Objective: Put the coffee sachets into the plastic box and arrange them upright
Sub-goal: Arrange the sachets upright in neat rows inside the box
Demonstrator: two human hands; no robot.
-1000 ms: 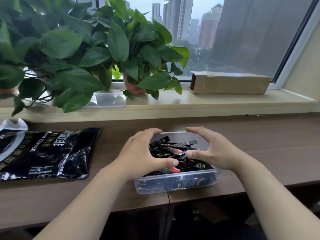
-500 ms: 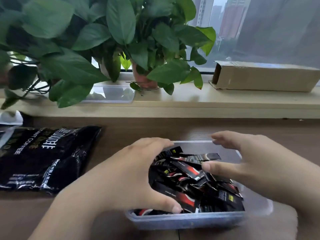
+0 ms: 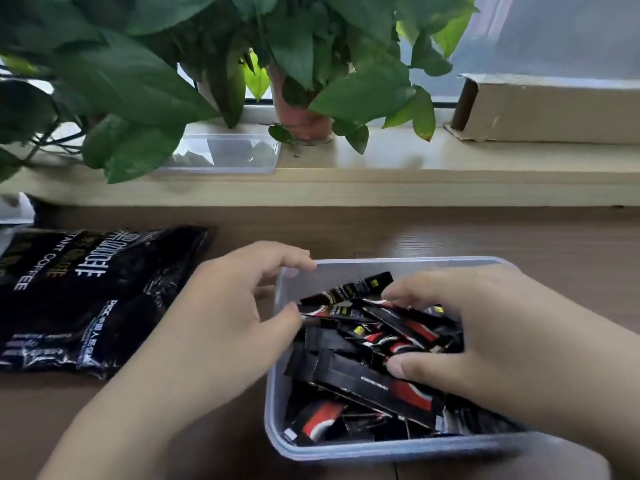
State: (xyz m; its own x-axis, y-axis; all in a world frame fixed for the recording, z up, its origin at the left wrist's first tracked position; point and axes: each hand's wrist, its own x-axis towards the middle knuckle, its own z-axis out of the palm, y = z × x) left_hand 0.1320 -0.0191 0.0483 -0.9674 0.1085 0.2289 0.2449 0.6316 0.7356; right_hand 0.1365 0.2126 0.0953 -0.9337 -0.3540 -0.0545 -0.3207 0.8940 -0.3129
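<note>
Black-and-red coffee sachets (image 3: 377, 344), clear plastic box (image 3: 381, 448)

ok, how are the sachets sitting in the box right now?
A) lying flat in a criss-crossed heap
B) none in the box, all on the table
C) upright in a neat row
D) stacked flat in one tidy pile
A: the sachets lie flat at mixed angles, overlapping in a loose heap inside the plastic box, and none stands on end.
</note>
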